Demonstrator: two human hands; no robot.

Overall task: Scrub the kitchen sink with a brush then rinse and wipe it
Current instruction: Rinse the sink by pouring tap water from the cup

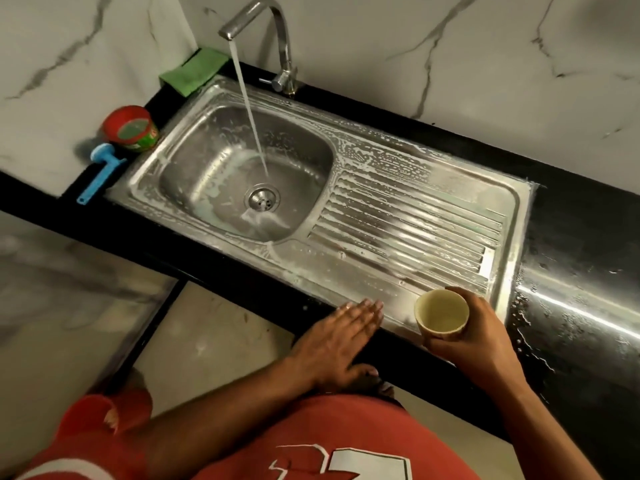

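Note:
A steel sink (304, 265) with a ribbed drainboard is streaked with white suds. Water runs from the chrome tap (273, 36) into the basin beside the drain (262, 199). My right hand (474, 330) grips a small beige cup (441, 315), upright over the drainboard's near right corner. My left hand (341, 336) lies flat, fingers straight, on the sink's front rim and the black counter edge. A blue brush (102, 173) lies on the counter left of the sink.
A red tub of cleaning paste (133, 129) stands behind the brush. A green cloth (192, 71) sits at the back left corner. The black counter (581, 244) right of the sink is wet. Marble wall tiles rise behind.

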